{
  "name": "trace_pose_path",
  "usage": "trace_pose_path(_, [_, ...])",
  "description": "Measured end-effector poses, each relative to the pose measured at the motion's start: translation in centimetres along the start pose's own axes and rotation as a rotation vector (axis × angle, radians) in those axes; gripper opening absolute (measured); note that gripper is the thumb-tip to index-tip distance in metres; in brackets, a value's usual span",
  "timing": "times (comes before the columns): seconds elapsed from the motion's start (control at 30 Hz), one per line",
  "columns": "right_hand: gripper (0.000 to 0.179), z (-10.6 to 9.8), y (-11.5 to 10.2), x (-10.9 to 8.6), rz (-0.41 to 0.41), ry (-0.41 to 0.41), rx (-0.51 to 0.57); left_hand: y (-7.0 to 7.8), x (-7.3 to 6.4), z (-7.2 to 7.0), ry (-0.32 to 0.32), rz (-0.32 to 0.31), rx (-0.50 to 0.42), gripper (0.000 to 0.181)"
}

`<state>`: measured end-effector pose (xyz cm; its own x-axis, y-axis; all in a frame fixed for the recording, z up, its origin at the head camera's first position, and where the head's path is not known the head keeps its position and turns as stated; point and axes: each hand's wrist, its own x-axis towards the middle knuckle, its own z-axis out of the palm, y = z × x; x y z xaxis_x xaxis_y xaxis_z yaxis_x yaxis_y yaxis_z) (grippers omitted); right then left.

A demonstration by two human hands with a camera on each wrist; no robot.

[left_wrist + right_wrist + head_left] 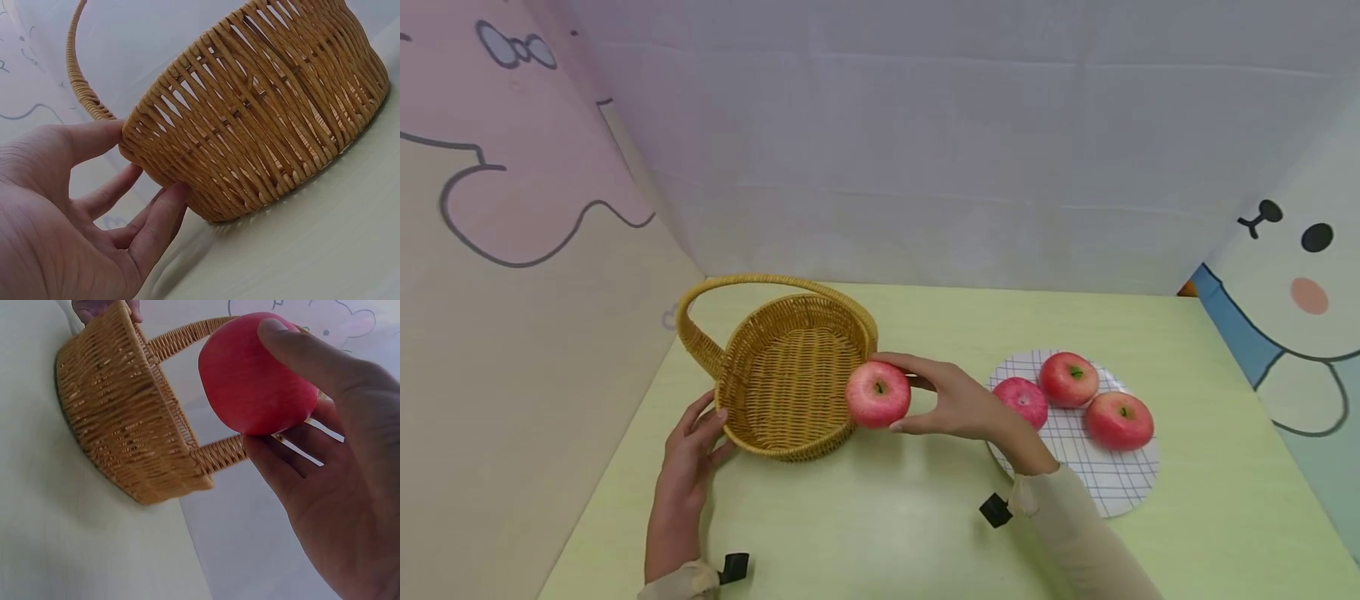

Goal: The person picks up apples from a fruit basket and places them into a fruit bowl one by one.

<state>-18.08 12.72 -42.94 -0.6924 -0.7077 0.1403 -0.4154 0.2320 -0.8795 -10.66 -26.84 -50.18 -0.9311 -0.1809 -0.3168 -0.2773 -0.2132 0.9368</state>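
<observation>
A round wicker basket with a tall arched handle stands on the table, its bottom bare. My left hand holds the basket's near left side, fingertips and thumb against the rim and woven wall; the left wrist view shows this hand close up. My right hand pinches a red apple between thumb and fingers, just off the basket's right rim. In the right wrist view the apple is clear of the basket, with the thumb across its top.
On the right, a white plate with a checked pattern bears three more red apples. The pale yellow-green table meets a white wall behind and cartoon-printed panels at the sides.
</observation>
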Motion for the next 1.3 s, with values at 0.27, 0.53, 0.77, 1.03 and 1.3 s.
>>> trace_pose_path(0.27, [0.082, -1.2, -0.3, -3.0, 0.043, 0.092, -0.042, -0.2, 0.1, -0.1, 0.004, -0.007, -0.002, 0.058])
trace_pose_path(0.53, [0.084, -1.2, -0.1, -6.1, 0.16, 0.253, -0.065, -0.3, 0.1, -0.3, 0.006, -0.003, -0.002, 0.056])
trace_pose_path(0.77, [0.087, -0.2, 0.5, -8.5, 0.21, 0.445, -0.085, 0.0, 0.2, -0.4, 0.021, -0.019, 0.004, 0.055])
trace_pose_path(1.03, [0.094, 0.7, 1.0, -10.5, 0.125, 0.681, -0.183, 0.2, 0.3, -0.3, 0.022, -0.023, -0.014, 0.054])
trace_pose_path(1.3, [0.097, 0.8, 0.8, -12.9, 0.206, 0.848, -0.162, -0.2, 0.2, -0.1, -0.001, -0.012, -0.015, 0.053])
